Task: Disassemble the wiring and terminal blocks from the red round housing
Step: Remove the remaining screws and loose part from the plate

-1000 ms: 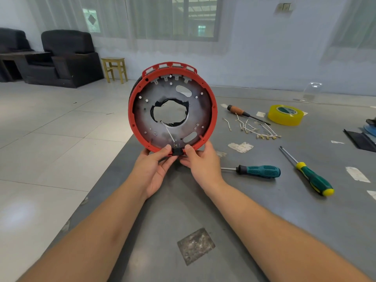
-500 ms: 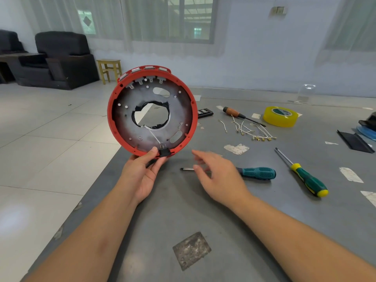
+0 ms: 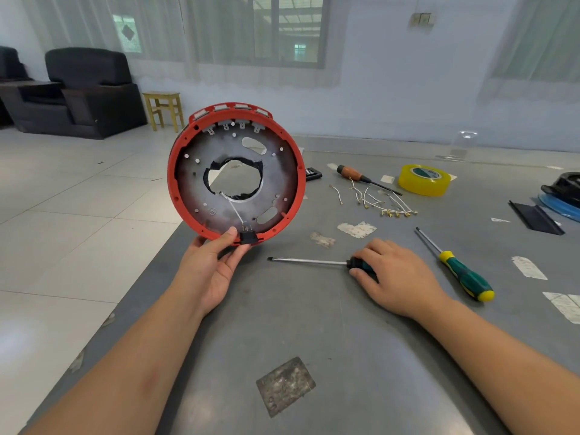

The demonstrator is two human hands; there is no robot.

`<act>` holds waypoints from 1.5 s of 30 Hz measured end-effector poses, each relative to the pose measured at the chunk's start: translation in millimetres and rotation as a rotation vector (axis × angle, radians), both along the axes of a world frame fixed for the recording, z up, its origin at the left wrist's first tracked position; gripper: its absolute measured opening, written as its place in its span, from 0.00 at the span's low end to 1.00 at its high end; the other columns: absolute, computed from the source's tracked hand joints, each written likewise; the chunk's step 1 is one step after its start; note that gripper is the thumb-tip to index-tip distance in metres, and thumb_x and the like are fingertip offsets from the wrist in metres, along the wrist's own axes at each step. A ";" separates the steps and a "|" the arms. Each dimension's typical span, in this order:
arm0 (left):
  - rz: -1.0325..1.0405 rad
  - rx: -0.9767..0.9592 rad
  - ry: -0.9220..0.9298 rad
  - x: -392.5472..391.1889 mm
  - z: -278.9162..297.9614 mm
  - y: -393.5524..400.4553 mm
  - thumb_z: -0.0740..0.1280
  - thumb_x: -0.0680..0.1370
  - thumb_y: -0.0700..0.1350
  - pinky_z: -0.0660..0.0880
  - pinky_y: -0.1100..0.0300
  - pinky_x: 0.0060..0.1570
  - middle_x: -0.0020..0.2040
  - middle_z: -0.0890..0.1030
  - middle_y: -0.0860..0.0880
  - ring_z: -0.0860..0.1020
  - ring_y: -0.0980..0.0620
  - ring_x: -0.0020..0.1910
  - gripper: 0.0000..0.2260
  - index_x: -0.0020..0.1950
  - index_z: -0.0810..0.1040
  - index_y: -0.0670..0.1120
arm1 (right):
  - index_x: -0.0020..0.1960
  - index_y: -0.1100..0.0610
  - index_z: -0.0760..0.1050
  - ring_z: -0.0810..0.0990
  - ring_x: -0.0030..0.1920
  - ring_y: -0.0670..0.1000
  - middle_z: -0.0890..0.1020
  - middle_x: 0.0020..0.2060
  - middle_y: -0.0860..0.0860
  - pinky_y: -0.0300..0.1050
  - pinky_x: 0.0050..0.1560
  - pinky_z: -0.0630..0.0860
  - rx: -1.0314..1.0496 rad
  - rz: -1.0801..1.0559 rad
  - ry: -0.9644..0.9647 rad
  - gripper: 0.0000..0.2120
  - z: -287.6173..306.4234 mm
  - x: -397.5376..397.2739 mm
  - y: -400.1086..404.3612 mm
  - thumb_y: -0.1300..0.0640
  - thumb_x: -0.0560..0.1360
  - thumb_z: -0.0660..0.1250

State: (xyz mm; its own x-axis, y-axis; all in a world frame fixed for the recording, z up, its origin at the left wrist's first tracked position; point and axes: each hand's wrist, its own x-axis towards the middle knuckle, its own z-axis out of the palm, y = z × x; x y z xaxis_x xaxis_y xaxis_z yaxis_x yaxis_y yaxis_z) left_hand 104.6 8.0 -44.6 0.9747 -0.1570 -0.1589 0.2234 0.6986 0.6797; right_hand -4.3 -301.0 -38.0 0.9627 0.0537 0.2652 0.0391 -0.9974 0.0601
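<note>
The red round housing [image 3: 175, 196] stands on edge at the table's left edge, its grey inner plate facing me. My left hand [image 3: 213, 265] grips its bottom rim, thumb beside a black terminal block [image 3: 245, 237] clipped there. A white wire [image 3: 233, 210] runs from that block up to the centre hole. Several grey terminals [image 3: 232, 124] line the top rim. My right hand [image 3: 395, 271] lies over the handle of a teal flat-blade screwdriver [image 3: 309, 261] on the table, fingers curling round it. Several removed white wires [image 3: 373, 200] lie farther back.
A green-and-yellow screwdriver [image 3: 461, 273] lies to the right of my right hand. A brown-handled screwdriver [image 3: 361, 176], a yellow tape roll [image 3: 422, 179] and a small black part [image 3: 312, 173] sit behind. Black and blue items [image 3: 561, 196] are at the right edge. The grey table [image 3: 314, 324] carries tape scraps.
My right hand left the housing's bottom rim and moved right onto the teal screwdriver's handle. The left hand alone now holds the housing, which shifted slightly left.
</note>
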 end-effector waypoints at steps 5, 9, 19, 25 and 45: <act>0.033 -0.005 0.003 2.1 -1.0 -0.6 0.71 0.79 0.32 0.85 0.50 0.50 0.63 0.85 0.40 0.85 0.40 0.59 0.26 0.76 0.70 0.40 | 0.61 0.45 0.76 0.77 0.53 0.48 0.77 0.51 0.43 0.43 0.44 0.72 0.022 0.071 -0.014 0.26 0.6 -1.1 -1.1 0.34 0.79 0.47; 0.007 -0.007 0.011 2.1 -1.2 -0.7 0.70 0.80 0.32 0.85 0.49 0.46 0.62 0.85 0.38 0.86 0.38 0.57 0.23 0.74 0.71 0.39 | 0.57 0.46 0.76 0.78 0.47 0.48 0.77 0.47 0.42 0.45 0.38 0.72 0.097 0.106 -0.072 0.25 2.7 -2.9 5.1 0.34 0.80 0.45; -0.091 0.075 -0.005 3.8 -2.9 0.8 0.68 0.80 0.29 0.84 0.44 0.54 0.63 0.84 0.35 0.85 0.37 0.58 0.17 0.69 0.75 0.36 | 0.64 0.47 0.79 0.85 0.47 0.54 0.86 0.49 0.46 0.48 0.36 0.80 0.019 0.155 -0.261 0.17 29.7 -3.4 15.8 0.42 0.81 0.61; -0.149 0.107 -0.037 5.6 -4.7 0.7 0.68 0.80 0.29 0.85 0.46 0.51 0.62 0.84 0.36 0.85 0.36 0.60 0.18 0.70 0.75 0.35 | 0.63 0.46 0.81 0.84 0.41 0.53 0.84 0.43 0.45 0.43 0.30 0.74 -0.019 0.226 -0.354 0.20 38.4 3.4 13.6 0.40 0.82 0.57; -0.151 0.174 -0.095 5.7 -6.4 -1.3 0.71 0.79 0.33 0.82 0.43 0.61 0.63 0.85 0.40 0.85 0.38 0.60 0.17 0.66 0.78 0.44 | 0.54 0.42 0.85 0.80 0.36 0.57 0.82 0.38 0.48 0.46 0.33 0.74 -0.234 0.394 -0.369 0.17 114.8 31.4 14.2 0.41 0.78 0.58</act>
